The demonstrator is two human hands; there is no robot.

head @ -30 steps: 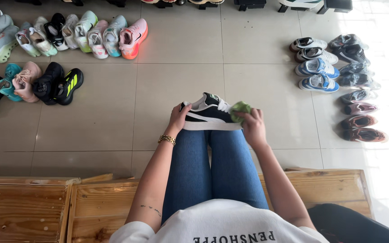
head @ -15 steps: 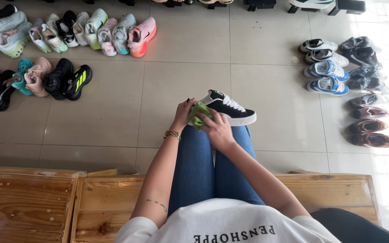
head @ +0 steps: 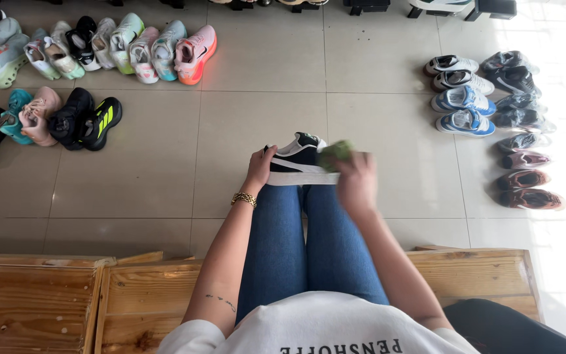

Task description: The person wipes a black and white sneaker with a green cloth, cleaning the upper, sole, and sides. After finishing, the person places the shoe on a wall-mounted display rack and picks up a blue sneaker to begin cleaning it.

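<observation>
**Black sneaker held on the knees, green cloth at its toe end**

Head view: the black sneaker (head: 298, 162) with a white sole and white side stripe lay across the person's knees, in blue jeans (head: 309, 249), sole edge towards the body. The left hand (head: 259, 169) gripped its heel end, fingers closed round the back; a gold bracelet (head: 243, 199) sat on that wrist. The right hand (head: 356, 182), blurred, was closed on a green cloth (head: 335, 151) pressed against the shoe's toe end. The person sat on a wooden bench (head: 145, 295). On the tiled floor (head: 263, 78), a row of pastel sneakers (head: 99, 49) stood far left, dark and blue pairs (head: 492, 98) far right.
</observation>
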